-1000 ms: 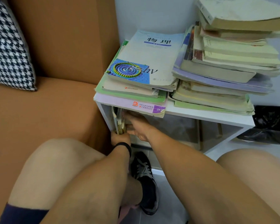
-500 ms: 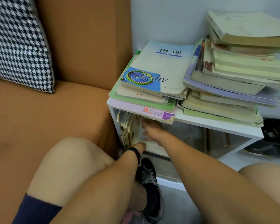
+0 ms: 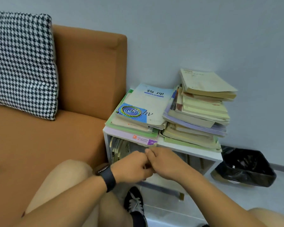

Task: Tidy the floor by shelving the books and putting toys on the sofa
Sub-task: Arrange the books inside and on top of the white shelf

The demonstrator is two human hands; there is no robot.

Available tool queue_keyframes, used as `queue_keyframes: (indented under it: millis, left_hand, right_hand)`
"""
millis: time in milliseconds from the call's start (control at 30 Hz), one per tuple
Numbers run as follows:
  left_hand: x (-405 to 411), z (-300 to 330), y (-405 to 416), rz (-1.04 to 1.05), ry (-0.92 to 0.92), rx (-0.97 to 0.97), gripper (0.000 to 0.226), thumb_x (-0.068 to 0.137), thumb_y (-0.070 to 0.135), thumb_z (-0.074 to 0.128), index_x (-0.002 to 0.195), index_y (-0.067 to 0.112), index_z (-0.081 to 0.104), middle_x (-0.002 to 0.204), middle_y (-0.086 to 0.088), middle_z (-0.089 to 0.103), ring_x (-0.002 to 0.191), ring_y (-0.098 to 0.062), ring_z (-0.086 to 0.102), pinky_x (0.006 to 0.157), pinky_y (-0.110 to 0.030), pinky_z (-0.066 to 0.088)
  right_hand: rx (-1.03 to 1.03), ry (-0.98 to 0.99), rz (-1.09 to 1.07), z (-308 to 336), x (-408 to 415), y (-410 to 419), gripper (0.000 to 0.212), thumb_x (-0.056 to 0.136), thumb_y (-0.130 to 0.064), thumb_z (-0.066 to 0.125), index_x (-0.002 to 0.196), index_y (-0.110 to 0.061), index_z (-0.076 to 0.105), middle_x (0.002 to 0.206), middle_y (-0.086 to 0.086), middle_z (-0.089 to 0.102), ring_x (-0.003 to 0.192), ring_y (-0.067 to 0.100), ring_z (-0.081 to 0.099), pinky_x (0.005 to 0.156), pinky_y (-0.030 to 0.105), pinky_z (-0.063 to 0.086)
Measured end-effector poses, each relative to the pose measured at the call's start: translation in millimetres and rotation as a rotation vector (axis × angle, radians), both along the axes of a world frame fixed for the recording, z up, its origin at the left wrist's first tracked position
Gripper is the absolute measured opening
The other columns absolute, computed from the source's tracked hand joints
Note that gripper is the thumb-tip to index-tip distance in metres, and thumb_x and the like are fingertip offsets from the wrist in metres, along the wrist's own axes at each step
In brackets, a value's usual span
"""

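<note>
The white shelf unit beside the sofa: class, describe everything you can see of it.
The white shelf unit is a low open box that looks like painted board, standing upright on the floor between the orange sofa and a black-lined bin, against the wall. Two stacks of books lie flat on its top. Inside, at its left end, a few thin books stand upright.

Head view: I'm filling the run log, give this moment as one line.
stage: books upright in shelf | left hand: empty, fingers curled | right hand: empty, touching left | stacks on top: untouched
</note>
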State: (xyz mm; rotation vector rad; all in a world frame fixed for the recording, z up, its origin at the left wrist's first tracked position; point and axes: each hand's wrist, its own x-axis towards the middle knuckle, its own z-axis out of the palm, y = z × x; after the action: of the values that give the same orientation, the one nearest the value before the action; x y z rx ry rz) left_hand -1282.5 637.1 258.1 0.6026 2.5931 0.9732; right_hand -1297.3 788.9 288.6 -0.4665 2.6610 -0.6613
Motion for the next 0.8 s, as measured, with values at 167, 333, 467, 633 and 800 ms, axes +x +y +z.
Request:
queue_keyframes:
  millis: [167, 333, 467, 633, 800]
  left_hand:
    - [-16.0, 31.5, 1.4, 0.457, 0.339, 0.501, 0.017, 0.084, 0.02, 0.058, 0.08, 0.027, 0.073, 0.068, 0.009, 0.068, 0.061, -0.007, 0.06, 0.06, -0.029, 0.053]
    - [-83.3, 35.4, -33.7, 0.847, 0.489, 0.214, 0.02, 0.089, 0.029, 0.058, 0.108, 0.029, 0.064, 0.104, 0.01, 0.063, 0.092, -0.015, 0.059, 0.078, -0.035, 0.049]
    - [-127.5, 28.8, -63.1, 0.939, 0.306, -0.164, 0.049, 0.087, 0.056, 0.059, 0.124, 0.025, 0.053, 0.12, -0.004, 0.053, 0.108, -0.03, 0.05, 0.087, -0.038, 0.04]
    - [-136.7, 15.1, -74.1, 0.9, 0.23, -0.169, 0.06, 0.074, 0.079, 0.063, 0.105, 0.028, 0.056, 0.107, 0.0, 0.055, 0.103, -0.025, 0.053, 0.085, -0.038, 0.046]
    - [-130.5, 20.8, -81.2, 0.879, 0.305, -0.036, 0.038, 0.08, 0.064, 0.068, 0.099, 0.035, 0.051, 0.099, 0.015, 0.05, 0.099, -0.014, 0.042, 0.077, -0.032, 0.031]
  right_hand:
    - [-0.317, 0.312, -0.159, 32.0, -8.3, -5.6, 0.027, 0.103, -0.041, 0.044, 0.1, -0.028, 0.068, 0.095, -0.011, 0.069, 0.087, 0.004, 0.06, 0.077, 0.027, 0.047]
    - [-0.267, 0.427, -0.172, 41.5, -32.6, -6.5, 0.016, 0.1, -0.031, 0.053, 0.098, -0.029, 0.069, 0.093, -0.015, 0.068, 0.087, 0.002, 0.06, 0.077, 0.026, 0.049]
    - [-0.212, 0.462, -0.098, 45.5, -54.6, -16.8, 0.017, 0.1, -0.036, 0.052, 0.098, -0.031, 0.068, 0.093, -0.014, 0.068, 0.085, 0.003, 0.06, 0.077, 0.026, 0.049]
    - [-0.101, 0.579, -0.079, 41.1, -78.8, -39.1, 0.016, 0.1, -0.035, 0.048, 0.103, -0.031, 0.063, 0.099, -0.012, 0.064, 0.087, 0.007, 0.057, 0.077, 0.03, 0.049]
    - [0.097, 0.544, 0.126, 23.5, -100.6, -66.7, 0.051, 0.096, -0.04, 0.053, 0.145, -0.033, 0.04, 0.146, -0.01, 0.037, 0.132, 0.013, 0.033, 0.105, 0.026, 0.036]
